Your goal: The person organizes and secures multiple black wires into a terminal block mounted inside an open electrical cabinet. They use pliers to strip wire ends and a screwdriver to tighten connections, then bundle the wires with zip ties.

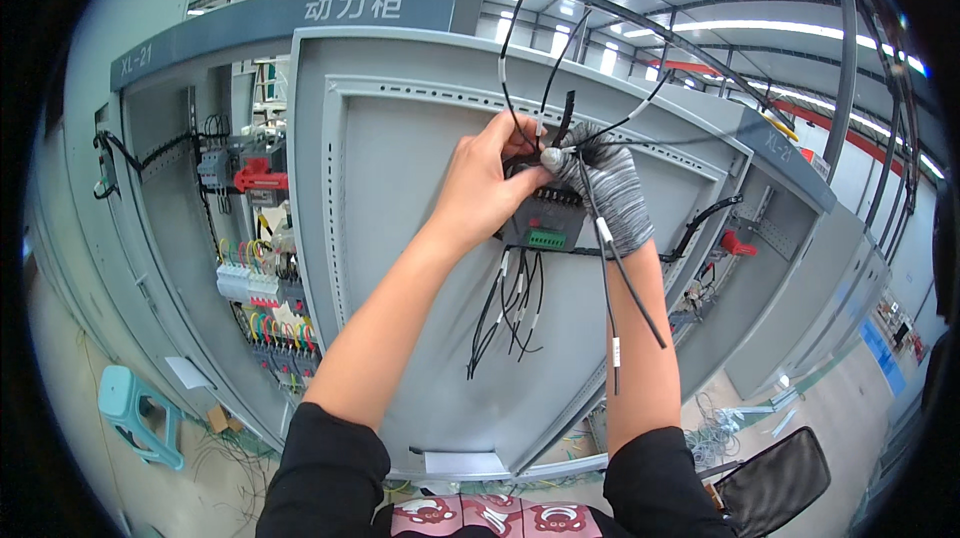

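So the work surface here is a big upright gray panel (400, 268) with slotted edges, part of a row of gray cabinets in a bright workshop with steel roof beams and strip lights. Pale floor (835, 388), with wire scraps (715, 433) near right.

Counting up: one black module (520, 228) around the middle of the panel, with one green terminal block (546, 238) on it. Three black wires (503, 68) fan upward from the hands, two more hang in front of the right forearm, and the bunch below the module is too tangled to count. Two red handles, one in the left cabinet (262, 178), one in the right (738, 244). One teal stool (135, 408) near left.

Two hands, just above the module: the right one (612, 188), in a gray glove, is curled around the wires; the bare left one (480, 178) has its thumb and fingers bent in beside them, can't tell if it's pinching anything.
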Demonstrator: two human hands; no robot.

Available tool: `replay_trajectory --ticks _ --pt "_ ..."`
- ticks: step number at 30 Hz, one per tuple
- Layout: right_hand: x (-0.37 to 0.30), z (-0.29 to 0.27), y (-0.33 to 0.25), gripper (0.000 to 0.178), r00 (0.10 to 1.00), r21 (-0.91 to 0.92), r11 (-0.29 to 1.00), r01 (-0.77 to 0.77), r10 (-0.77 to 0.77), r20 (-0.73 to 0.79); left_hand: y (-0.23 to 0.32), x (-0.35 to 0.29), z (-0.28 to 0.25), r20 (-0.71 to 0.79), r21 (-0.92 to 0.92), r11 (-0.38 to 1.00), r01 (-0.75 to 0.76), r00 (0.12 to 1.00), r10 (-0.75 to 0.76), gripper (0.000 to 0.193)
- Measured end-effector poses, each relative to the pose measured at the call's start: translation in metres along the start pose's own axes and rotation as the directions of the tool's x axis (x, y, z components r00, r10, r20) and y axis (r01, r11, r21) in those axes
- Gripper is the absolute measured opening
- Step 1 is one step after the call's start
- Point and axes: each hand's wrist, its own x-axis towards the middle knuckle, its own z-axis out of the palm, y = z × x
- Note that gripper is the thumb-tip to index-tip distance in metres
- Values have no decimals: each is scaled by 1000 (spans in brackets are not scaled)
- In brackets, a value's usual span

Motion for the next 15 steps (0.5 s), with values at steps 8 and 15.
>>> replay_trajectory --ticks 8,15 --pt "2 -21 -27 15 984 -243 969 -38 78 158 -9 -1 -1 -39 -257 966 15 999 -26 21" --pt "32 -40 -67 27 966 -368 928 56 43 256 -6 2 -4 8 -229 971 71 997 -71 16"
